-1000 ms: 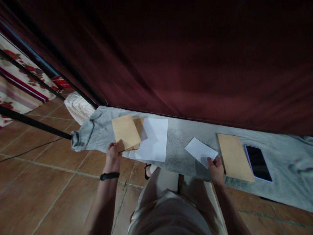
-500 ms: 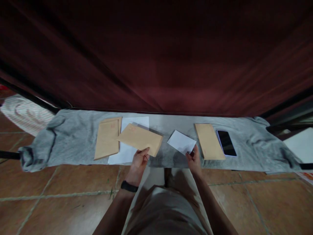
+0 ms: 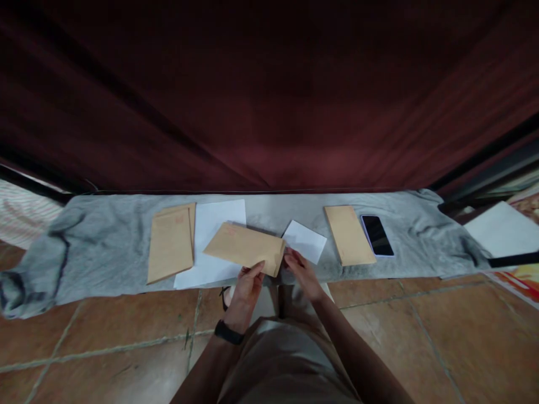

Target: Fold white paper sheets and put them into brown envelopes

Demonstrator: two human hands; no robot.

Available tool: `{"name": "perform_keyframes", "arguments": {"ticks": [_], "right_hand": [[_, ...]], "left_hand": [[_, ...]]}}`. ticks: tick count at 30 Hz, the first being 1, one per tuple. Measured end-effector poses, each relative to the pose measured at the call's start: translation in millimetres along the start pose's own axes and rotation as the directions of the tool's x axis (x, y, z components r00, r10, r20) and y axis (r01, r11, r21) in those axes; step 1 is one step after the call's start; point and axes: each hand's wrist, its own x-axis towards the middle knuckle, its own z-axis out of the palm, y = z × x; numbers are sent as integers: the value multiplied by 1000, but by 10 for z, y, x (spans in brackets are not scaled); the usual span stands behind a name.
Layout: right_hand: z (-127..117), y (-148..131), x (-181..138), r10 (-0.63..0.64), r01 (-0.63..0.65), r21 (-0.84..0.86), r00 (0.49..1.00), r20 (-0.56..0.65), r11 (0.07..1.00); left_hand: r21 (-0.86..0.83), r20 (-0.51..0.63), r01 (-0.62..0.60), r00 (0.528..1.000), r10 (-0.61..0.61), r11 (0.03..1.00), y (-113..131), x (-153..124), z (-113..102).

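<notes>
My left hand (image 3: 249, 285) is closed on the lower edge of a brown paper envelope (image 3: 244, 244), thumb on top. The envelope is held flat and tilted above the cloth, with a faint red print at its far left corner. At the envelope's right end is my right hand (image 3: 301, 270). Its bent fingers look slightly apart and reach that edge; whether they touch it is hard to see. Just beyond these fingers, a small white paper (image 3: 306, 240) lies on the grey cloth (image 3: 269, 207). Under the held envelope rests a larger white sheet (image 3: 217, 213).
Two overlapping brown envelopes (image 3: 170, 244) lie at the left. Another brown envelope (image 3: 349, 235) lies at the right, beside a phone (image 3: 378, 235) in a pale purple case. A dark red curtain (image 3: 269, 140) hangs behind the cloth-covered surface. Tiled floor (image 3: 138, 325) shows below.
My right hand has let go of the small white paper, which stays on the cloth, and moved left to the envelope's end. The left hand still holds the envelope. The view has shifted slightly.
</notes>
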Motion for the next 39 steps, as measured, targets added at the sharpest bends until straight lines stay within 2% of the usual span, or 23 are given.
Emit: {"name": "perform_keyframes", "arguments": {"ticks": [2,7,12,17,22,25,28,34,36,38,39], "right_hand": [[130,-16,22,79,-88,114,994,78,990],[219,14,66,216,-220,180,975,46,959],[151,-10,60,210,-229,185,970,119,956],[21,-15,22,223,-255,192,959,172,948],[-75,7,-31,259,-298,119,928,269,947],[-88,-15,-54,231,-266,80,925,300,961],[-87,-33,-47,159,-177,38,943,293,983],[-129,62,25,22,-4,-105,986,163,994],[-143,96,37,-11,36,-168,989,148,985],[-147,106,37,-19,47,-198,990,140,979],[-147,102,33,-13,39,-194,991,137,980]], "left_hand": [[20,19,2,1000,-3,1000,-38,-29,-4],[61,41,22,999,-24,998,-35,-106,-37],[75,96,46,994,-53,996,18,-162,-34],[144,117,145,980,-163,979,-9,-243,-43],[159,152,228,956,-252,961,-32,-390,-73],[180,183,245,943,-277,953,0,-471,-87],[187,206,264,931,-301,946,30,-524,-91],[272,249,339,879,-406,901,-62,-636,-122],[408,257,249,892,-372,879,-84,-679,-144],[584,292,-15,937,-193,812,-46,-692,-154],[662,337,-195,940,-55,724,-1,-678,-154]]}}
